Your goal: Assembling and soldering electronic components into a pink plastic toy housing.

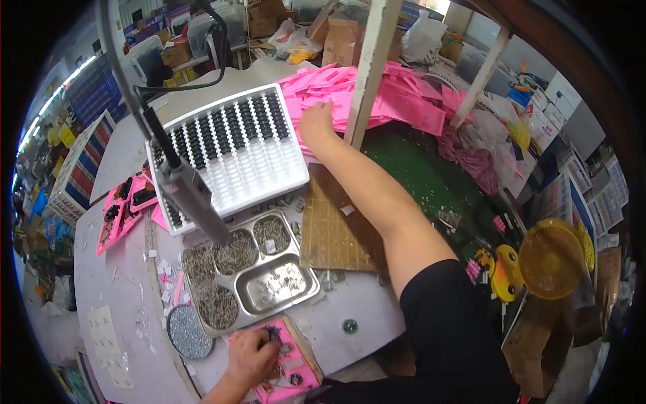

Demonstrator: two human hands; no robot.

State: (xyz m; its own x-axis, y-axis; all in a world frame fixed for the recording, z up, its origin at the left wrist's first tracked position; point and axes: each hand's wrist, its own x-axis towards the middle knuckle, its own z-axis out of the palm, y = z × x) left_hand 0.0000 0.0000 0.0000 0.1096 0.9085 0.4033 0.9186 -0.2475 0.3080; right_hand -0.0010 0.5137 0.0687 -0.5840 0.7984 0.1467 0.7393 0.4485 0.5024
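My left hand [253, 357] is at the near edge of the table, its fingers curled over the left part of a pink plastic casing [300, 357]. Small dark and metallic parts sit inside that casing. Reaching far forward, my right hand [316, 124] is at the near left edge of a heap of flat pink plastic pieces [404, 101]. Its fingertips are mostly hidden, so I cannot see if they grip one. Just beyond my left hand lies a metal compartment tray [313, 286] with small metal parts.
A white ribbed tray [262, 182] of black parts stands behind the metal tray. Left are a round dish of small grey pieces [190, 331] and pink casings [121, 215]. A grey hanging tool [192, 198], a brown board [336, 222] and a white post [370, 67] stand near my right arm.
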